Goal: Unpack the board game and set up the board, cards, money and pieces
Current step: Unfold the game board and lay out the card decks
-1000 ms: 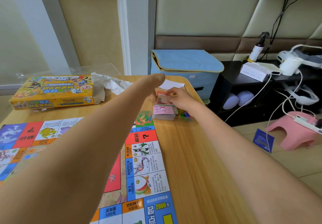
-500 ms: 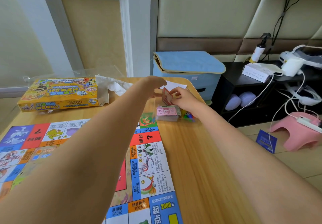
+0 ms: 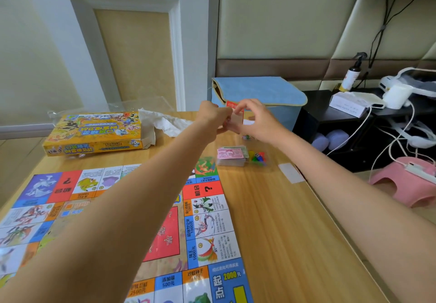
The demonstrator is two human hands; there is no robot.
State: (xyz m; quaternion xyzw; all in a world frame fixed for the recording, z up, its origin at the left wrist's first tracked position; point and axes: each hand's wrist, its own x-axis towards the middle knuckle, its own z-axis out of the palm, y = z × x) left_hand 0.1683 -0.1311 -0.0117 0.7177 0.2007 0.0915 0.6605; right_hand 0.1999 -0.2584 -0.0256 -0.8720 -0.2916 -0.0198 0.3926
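— What do our hands hold?
— Our left hand point(image 3: 213, 116) and right hand point(image 3: 253, 119) both pinch a card pack point(image 3: 236, 116) above the surface point(image 3: 278, 220).
— And below?
— The money stack point(image 3: 232, 156) and coloured pieces point(image 3: 257, 156) lie just beside the board point(image 3: 205, 222).

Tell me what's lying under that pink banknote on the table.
The pink banknote tops a stack of play money; a green note's edge pokes out to its right. The notes lower down are covered, so their colours and count cannot be told. Coloured pieces sit beside the stack.
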